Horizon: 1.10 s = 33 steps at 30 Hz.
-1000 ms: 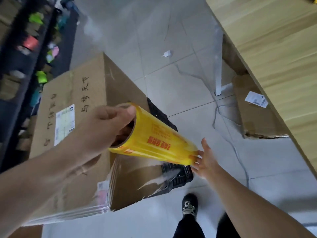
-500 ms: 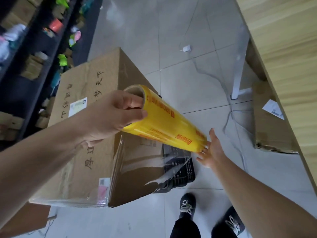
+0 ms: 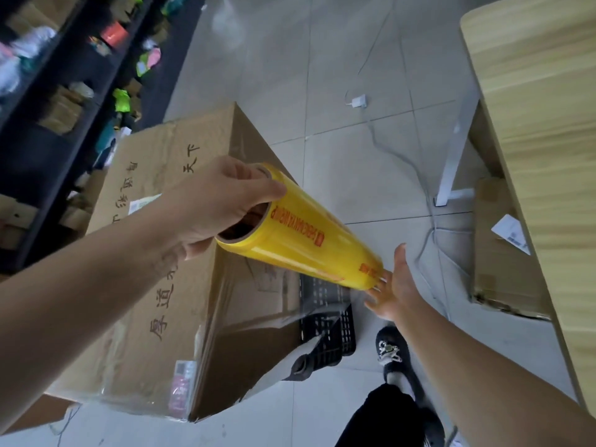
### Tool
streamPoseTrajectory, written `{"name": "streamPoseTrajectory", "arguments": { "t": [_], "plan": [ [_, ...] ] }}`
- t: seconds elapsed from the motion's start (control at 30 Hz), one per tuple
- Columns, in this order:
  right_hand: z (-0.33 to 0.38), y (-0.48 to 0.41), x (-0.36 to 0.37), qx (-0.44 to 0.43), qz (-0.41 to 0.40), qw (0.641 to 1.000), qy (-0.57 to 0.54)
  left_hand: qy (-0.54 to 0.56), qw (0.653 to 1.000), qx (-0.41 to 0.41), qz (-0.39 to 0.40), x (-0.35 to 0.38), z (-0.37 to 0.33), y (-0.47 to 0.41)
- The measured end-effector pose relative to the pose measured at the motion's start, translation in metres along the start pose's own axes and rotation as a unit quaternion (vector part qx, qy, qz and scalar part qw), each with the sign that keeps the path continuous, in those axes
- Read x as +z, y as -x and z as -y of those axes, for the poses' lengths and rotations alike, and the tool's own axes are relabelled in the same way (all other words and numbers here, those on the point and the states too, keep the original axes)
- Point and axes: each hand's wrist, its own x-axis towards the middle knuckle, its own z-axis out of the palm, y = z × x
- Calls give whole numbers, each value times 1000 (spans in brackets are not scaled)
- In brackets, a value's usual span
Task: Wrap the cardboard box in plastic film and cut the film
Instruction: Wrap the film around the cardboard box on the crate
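Note:
A large cardboard box (image 3: 154, 285) with dark printed characters stands on a black crate, with clear film stretched over its near end and right side. Above its right edge I hold a yellow roll of plastic film (image 3: 309, 237), tilted down to the right. My left hand (image 3: 216, 208) grips the roll's upper end, fingers hooked into the core. At the lower end my right hand (image 3: 395, 285) has its fingers pushed into the core and its thumb raised. A sheet of clear film (image 3: 290, 304) runs from the roll down to the box.
The black plastic crate (image 3: 332, 321) shows under the box. A wooden table (image 3: 541, 140) with a white leg (image 3: 454, 153) is on the right, a flattened carton (image 3: 503, 253) beneath it. Dark shelves (image 3: 64, 91) with goods line the left. A white charger (image 3: 358, 101) and cable lie on the tiled floor.
The roll has risen and tilted more steeply over the box's right edge, both hands staying at its ends. The film sheet to the box is longer, and my view has shifted.

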Motion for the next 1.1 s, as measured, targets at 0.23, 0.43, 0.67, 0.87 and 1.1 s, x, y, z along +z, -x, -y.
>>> {"name": "streamPoseTrajectory", "arguments": {
  "t": [0.23, 0.43, 0.67, 0.87, 1.1],
  "plan": [
    [34, -15, 24, 3, 1, 1000, 2, -12, 995, 68, 71, -16, -13, -16],
    [50, -31, 48, 18, -25, 999, 28, 159, 986, -41, 34, -29, -20, -49],
    [83, -48, 78, 14, -13, 999, 35, 47, 997, -46, -51, -41, -28, -81],
    [110, -58, 99, 16, -9, 999, 46, -144, 977, 124, -91, -44, -46, -100],
    [129, -65, 111, 35, -24, 997, 65, -227, 956, 172, -69, -51, -55, -120]
  ]
}}
